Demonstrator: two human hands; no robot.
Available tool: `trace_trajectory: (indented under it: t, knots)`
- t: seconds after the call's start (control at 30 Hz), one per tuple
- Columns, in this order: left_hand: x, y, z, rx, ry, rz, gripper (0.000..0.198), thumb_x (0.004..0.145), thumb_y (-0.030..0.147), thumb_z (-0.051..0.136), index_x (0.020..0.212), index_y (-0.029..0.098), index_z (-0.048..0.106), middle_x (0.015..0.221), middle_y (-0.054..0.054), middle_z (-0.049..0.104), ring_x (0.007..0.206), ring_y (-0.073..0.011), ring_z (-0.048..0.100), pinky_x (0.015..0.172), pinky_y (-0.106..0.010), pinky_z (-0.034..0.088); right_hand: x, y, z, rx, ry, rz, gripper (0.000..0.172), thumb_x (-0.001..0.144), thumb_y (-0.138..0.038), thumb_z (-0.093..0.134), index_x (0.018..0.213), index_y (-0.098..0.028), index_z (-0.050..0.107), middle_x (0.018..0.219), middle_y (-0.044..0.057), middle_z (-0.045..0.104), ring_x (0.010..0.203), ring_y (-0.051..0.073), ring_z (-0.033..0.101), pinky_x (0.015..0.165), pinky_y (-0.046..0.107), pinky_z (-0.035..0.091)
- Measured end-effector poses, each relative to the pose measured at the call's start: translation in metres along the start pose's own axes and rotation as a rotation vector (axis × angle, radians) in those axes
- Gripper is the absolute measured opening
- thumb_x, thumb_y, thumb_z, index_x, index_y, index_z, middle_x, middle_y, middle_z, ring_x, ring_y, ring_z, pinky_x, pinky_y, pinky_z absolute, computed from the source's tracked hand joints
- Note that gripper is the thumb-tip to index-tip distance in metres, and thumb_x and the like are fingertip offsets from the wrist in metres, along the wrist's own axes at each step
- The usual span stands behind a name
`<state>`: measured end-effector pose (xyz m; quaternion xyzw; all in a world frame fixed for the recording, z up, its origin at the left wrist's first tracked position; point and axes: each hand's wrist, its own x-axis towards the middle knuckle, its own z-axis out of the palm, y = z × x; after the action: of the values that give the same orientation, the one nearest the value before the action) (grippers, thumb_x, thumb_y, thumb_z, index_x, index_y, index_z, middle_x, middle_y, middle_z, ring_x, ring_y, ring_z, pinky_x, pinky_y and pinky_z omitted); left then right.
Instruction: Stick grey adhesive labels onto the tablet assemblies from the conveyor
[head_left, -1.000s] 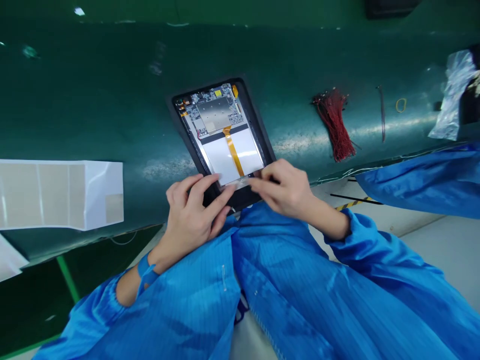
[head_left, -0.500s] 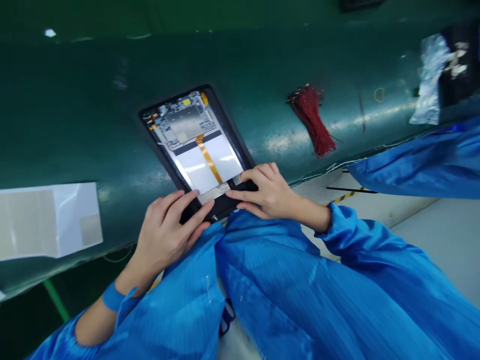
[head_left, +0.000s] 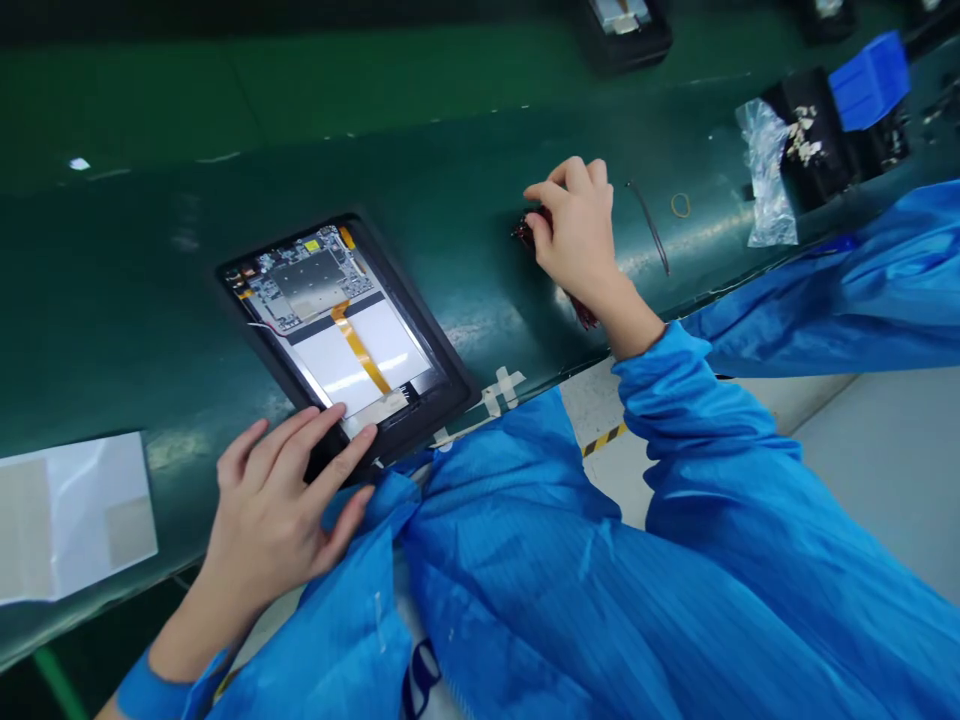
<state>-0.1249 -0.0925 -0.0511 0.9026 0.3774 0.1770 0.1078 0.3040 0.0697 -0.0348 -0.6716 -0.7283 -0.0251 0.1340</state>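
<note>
An opened tablet [head_left: 352, 335] lies tilted on the green bench, its circuit board [head_left: 307, 280], white battery [head_left: 386, 340] and orange flat cable [head_left: 360, 350] exposed. My left hand [head_left: 277, 500] has its fingers spread, with the fingertips resting on the tablet's lower left corner. Over to the right, my right hand [head_left: 577, 230] is curled over a bundle of dark red wires [head_left: 583, 312]. Its thumb and fingers pinch at the bundle's upper end, and the palm hides much of the rest.
Right of the bundle lie a single wire [head_left: 651, 228] and a rubber band [head_left: 680, 206]. Farther right are a clear plastic bag [head_left: 769, 175], a black tray and a blue bin [head_left: 870, 80]. A white sheet [head_left: 97, 510] lies left. Another device [head_left: 626, 25] sits behind.
My right hand has left the tablet's lower edge and reached right to the red wire bundle. My left hand stays on the tablet. The whole view has shifted.
</note>
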Motion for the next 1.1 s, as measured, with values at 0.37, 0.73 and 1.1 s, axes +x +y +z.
trace_trajectory:
  t: [0.37, 0.73, 1.1]
  knots:
    - [0.041, 0.024, -0.014, -0.113, 0.306, -0.116, 0.04, 0.093, 0.019, 0.069, 0.131, 0.031, 0.071, 0.126, -0.011, 0.072, 0.121, -0.0391, 0.066, 0.097, -0.064, 0.055, 0.019, -0.021, -0.007, 0.248, 0.059, -0.02, 0.028, 0.11, -0.047, 0.05, 0.103, -0.026, 0.066, 0.11, 0.01, 0.065, 0.111, 0.027, 0.061, 0.095, 0.043, 0.05]
    - [0.077, 0.037, -0.011, -0.94, 0.137, -0.652, 0.024, 0.096, 0.034, 0.073, 0.115, 0.019, 0.074, 0.093, -0.005, 0.075, 0.073, -0.0132, 0.068, 0.063, -0.024, 0.055, -0.069, -0.145, -0.012, 0.75, -0.398, -0.598, 0.029, 0.107, -0.03, 0.053, 0.134, -0.026, 0.061, 0.101, 0.001, 0.076, 0.091, 0.019, 0.069, 0.09, 0.034, 0.051]
    - [0.067, 0.038, -0.014, -0.914, 0.171, -0.697, 0.013, 0.092, 0.028, 0.074, 0.086, 0.016, 0.07, 0.081, -0.003, 0.07, 0.064, -0.0113, 0.061, 0.055, -0.022, 0.045, -0.07, -0.152, -0.021, 0.694, -0.487, -0.619, 0.019, 0.108, -0.036, 0.052, 0.105, -0.026, 0.068, 0.096, 0.002, 0.072, 0.086, 0.018, 0.063, 0.086, 0.032, 0.043]
